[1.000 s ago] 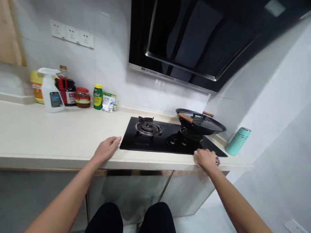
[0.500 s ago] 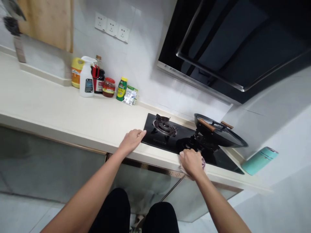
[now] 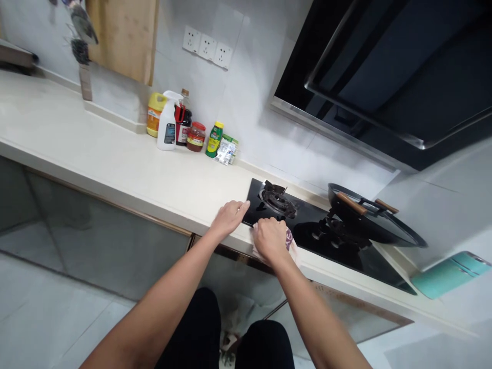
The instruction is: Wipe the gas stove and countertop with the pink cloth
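My right hand [image 3: 270, 239] is closed on a pale cloth with a purple pattern [image 3: 293, 250], pressed to the counter's front strip at the near edge of the black gas stove [image 3: 319, 246]. Folds of the cloth show beyond the knuckles and below the wrist. Just to the left, my left hand [image 3: 229, 216] lies on the cream countertop [image 3: 126, 169] with its fingers stretched, holding nothing. Its fingertips reach the stove's left corner. Behind my hands is the left burner [image 3: 277, 200], with a bare pan support.
A black wok [image 3: 380, 228] with wooden handles sits tilted over the right burner. A teal box-like container [image 3: 448, 277] stands at the right end. Along the wall are a spray bottle [image 3: 167, 125], a red-lidded jar [image 3: 196, 137] and a green bottle [image 3: 214, 141]. The range hood [image 3: 365, 77] hangs above.
My right hand has slid left along the stove's front edge with the cloth and is now close beside my left hand. The view has shifted left; my left hand stays at the stove's corner.
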Demonstrator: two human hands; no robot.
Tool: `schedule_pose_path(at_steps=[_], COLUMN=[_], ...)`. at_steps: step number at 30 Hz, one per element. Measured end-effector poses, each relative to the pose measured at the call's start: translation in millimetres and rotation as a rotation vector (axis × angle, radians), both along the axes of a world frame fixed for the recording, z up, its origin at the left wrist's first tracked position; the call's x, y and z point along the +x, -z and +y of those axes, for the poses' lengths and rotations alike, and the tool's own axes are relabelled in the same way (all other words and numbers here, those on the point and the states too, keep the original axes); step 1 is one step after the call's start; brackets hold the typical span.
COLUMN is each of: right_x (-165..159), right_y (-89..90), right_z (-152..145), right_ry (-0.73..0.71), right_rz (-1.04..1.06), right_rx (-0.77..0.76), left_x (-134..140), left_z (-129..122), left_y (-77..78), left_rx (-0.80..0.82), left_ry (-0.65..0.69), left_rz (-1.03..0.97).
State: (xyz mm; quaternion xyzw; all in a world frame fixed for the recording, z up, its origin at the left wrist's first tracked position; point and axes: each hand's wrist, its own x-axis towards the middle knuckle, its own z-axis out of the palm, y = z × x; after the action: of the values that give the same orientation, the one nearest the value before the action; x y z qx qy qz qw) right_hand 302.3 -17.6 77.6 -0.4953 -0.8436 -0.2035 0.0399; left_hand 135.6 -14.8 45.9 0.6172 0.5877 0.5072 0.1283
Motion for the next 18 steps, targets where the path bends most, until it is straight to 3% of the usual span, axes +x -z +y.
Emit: schedule_pose_path(at_steps=[7, 11, 18], right_x=[-45.1, -27.4, 16.5], right_y=[-3.1, 1.7, 12.1], right_z=[-2.4, 1.1, 18.1], right_ry=[-0.131, -0.197, -0.434], right_rz=[0.087, 0.213, 0.640], right_rx=[-0.064, -0.118, -0.416], left_x=[-0.7, -4.5, -8.1], left_z=[-1.4, -3.7, -3.5], left_y=[0.5, 1.0, 4.5], left_rx=[-0.004, 0.009, -0.012], left_ry=[-0.006, -0.027, -0.039], left_rz=[-0.058, -0.119, -0.212])
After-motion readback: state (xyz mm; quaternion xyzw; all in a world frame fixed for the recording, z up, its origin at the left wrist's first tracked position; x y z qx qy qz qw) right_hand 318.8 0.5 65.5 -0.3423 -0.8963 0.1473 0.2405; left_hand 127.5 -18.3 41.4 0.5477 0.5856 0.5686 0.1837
